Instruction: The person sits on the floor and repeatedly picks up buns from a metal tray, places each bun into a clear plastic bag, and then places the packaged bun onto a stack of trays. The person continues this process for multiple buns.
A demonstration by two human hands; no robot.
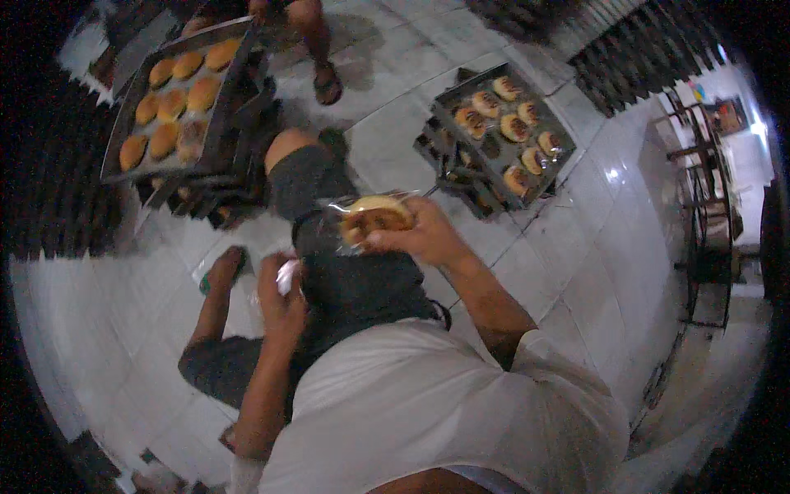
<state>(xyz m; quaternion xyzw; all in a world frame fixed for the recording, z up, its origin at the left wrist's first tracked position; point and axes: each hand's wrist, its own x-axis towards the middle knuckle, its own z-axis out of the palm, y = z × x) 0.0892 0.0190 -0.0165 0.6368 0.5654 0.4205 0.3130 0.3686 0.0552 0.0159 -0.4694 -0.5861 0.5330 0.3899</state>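
My right hand [426,238] grips a topped bread roll [376,219] in a clear plastic bag, held above my dark shorts. Lower and to the left, my left hand [282,290] is closed on a small whitish crumpled piece [286,276], perhaps plastic or paper. At the upper left, a metal baking tray [217,133] holds several plain golden buns [163,141], one of which looks wrapped. To the upper right, another tray [558,170] carries several buns with brown topping [514,128], at least some under shiny clear plastic.
Both trays rest on stacks of further dark trays [460,170] on the tiled floor [389,142]. Another person's leg and sandalled foot [327,83] are at the top. Dark corrugated shutters border the left and upper right. A dark metal rack or furniture frame [706,247] stands at the right.
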